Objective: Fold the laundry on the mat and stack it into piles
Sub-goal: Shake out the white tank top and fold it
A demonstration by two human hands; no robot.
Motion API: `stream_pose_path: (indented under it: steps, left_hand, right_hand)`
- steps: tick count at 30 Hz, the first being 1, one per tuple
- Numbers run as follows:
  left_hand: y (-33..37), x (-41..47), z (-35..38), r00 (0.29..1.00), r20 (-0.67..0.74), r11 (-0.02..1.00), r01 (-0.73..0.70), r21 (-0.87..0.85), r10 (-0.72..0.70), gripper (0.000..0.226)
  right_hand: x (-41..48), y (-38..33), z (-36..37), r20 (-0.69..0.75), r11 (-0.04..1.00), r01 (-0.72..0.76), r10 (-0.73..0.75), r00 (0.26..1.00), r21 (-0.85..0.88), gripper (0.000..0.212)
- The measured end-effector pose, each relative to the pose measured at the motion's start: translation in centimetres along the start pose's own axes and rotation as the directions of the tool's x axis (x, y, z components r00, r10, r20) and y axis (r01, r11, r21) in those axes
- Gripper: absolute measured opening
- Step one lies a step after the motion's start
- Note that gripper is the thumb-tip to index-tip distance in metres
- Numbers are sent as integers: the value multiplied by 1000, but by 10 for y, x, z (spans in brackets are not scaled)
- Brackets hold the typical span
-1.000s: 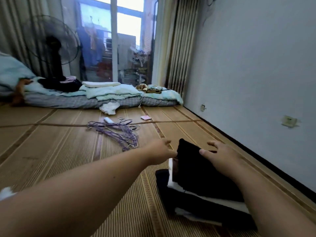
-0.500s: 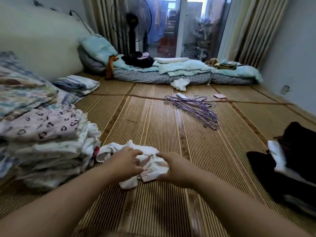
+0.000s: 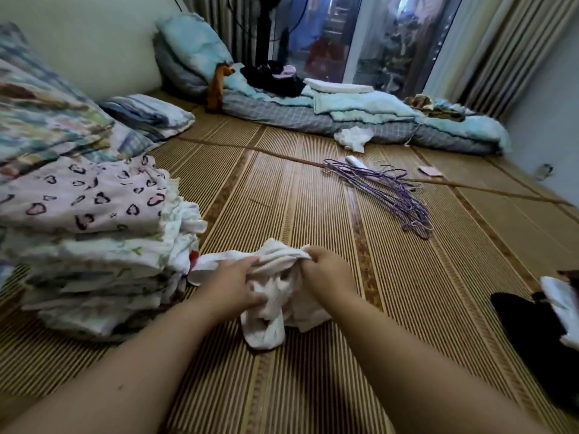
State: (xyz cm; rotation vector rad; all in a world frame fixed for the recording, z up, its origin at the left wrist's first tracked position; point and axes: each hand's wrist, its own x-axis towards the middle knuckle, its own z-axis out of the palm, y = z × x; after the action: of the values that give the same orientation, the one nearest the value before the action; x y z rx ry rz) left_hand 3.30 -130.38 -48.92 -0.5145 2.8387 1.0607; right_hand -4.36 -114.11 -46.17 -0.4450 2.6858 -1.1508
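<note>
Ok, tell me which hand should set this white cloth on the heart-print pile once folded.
Left, probably. The left hand and right hand both hold the cloth, but the pile stands right beside the left one; the right would have to reach across.

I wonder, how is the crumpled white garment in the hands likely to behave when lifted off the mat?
Probably floppy: the white garment bunches and sags between the left hand and right hand. Likely light, as its folds look thin. Loose ends would probably dangle, since one twisted end trails on the mat.
</note>
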Motion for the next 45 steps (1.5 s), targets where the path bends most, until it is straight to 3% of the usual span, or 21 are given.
stream_pose_path:
  steps: [2, 4, 6, 8, 10, 13, 16, 21, 26, 29, 32, 34, 36, 38, 41, 45]
  left_hand:
    - [7, 4, -10, 997, -81, 999, -13, -39, 10, 91]
    - [24, 6, -19, 993, -110, 999, -42, -1, 42, 71]
    - [54, -6, -31, 987, -130, 993, -104, -57, 95, 39]
    - [85, -18, -43, 979, -128, 969, -178, -174, 157, 21]
    - [111, -29, -58, 965, -137, 943, -249, -223, 223, 15]
    - [142, -46, -82, 938, -194, 943, -313, -115, 288, 19]
    - [163, -60, -105, 921, -235, 946, -324, -14, 312, 13]
    - [190, -78, -125, 853, -303, 903, -375, 210, 424, 13]
    - [214, -86, -129, 816, -336, 882, -433, 184, 471, 10]
    - [238, -97, -125, 805, -281, 848, -459, 265, 523, 8]
    - [263, -102, -117, 782, -258, 799, -445, 405, 567, 6]
    - [277, -102, -110, 779, -256, 774, -410, 483, 572, 6]
    - [288, -100, -103, 805, -227, 760, -368, 535, 549, 13]
    - [300, -98, -97, 833, -191, 754, -340, 562, 519, 18]
    - [316, -96, -96, 826, -203, 746, -333, 577, 526, 15]
    - [327, -94, -115, 759, -271, 707, -328, 627, 592, 12]
  right_hand:
    - [-3, -18, -29, -24, 947, -34, 44, 999, 318, 22]
    - [-7, -40, -61, 19, 822, -45, 42, 999, 568, 20]
    - [-14, -59, -98, 18, 746, -5, -10, 1000, 666, 19]
    - [-27, -75, -137, -23, 689, 55, -55, 998, 722, 20]
    - [-40, -82, -177, -74, 629, 92, -55, 996, 772, 20]
    - [-59, -82, -227, -152, 561, 150, -43, 987, 814, 29]
    - [-75, -75, -261, -240, 575, 207, -18, 971, 792, 39]
    - [-94, -55, -289, -312, 719, 218, -2, 950, 660, 32]
    - [-94, -30, -284, -293, 842, 90, 83, 952, 532, 25]
    - [-87, -10, -270, -301, 942, 16, 92, 949, 336, 21]
    - [-89, 1, -245, -319, 993, 74, -41, 947, 91, 26]
    - [-106, -5, -224, -443, 974, 208, -224, 868, -84, 29]
    - [-132, -22, -202, -511, 906, 410, -404, 759, -107, 22]
    - [-152, -40, -184, -458, 887, 459, -430, 778, -53, 32]
    - [-150, -51, -162, -339, 977, 213, -190, 921, 29, 64]
    - [-131, -28, -143, -333, 996, -31, 0, 943, -88, 30]
